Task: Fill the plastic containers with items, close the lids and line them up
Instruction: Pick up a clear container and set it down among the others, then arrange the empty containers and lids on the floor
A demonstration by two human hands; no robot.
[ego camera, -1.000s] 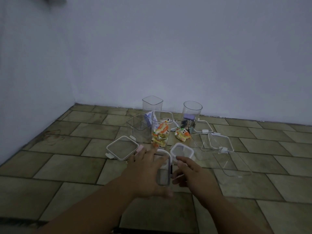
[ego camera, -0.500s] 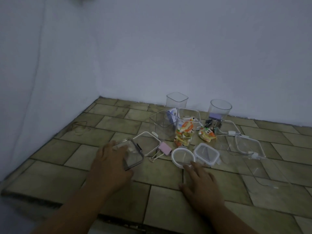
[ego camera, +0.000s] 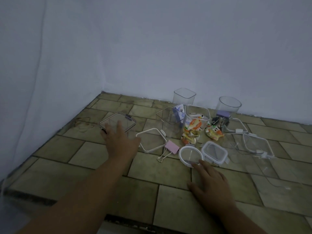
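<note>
My left hand (ego camera: 121,140) lies flat and spread, fingertips on the near edge of a dark-rimmed square lid (ego camera: 118,122) on the floor at the left. My right hand (ego camera: 211,180) rests palm down with a fingertip at the near rim of a round white lid (ego camera: 190,154). A square container (ego camera: 196,123) holding colourful packets stands in the middle. Empty clear containers stand around it: a square one (ego camera: 169,121), a tall square one (ego camera: 184,96) and a round one (ego camera: 229,105) by the wall.
A white square lid (ego camera: 150,142), a pink binder clip (ego camera: 170,148), a small rounded lid (ego camera: 214,153), more clear lids (ego camera: 257,146) at the right, loose packets (ego camera: 214,131) and dark clips (ego camera: 219,122) lie on the tiled floor. White walls meet at the far left corner.
My left hand carried the dark-rimmed lid from in front of me out to the left and set it on the floor. The right hand lowered beside the round lid. The view swung left.
</note>
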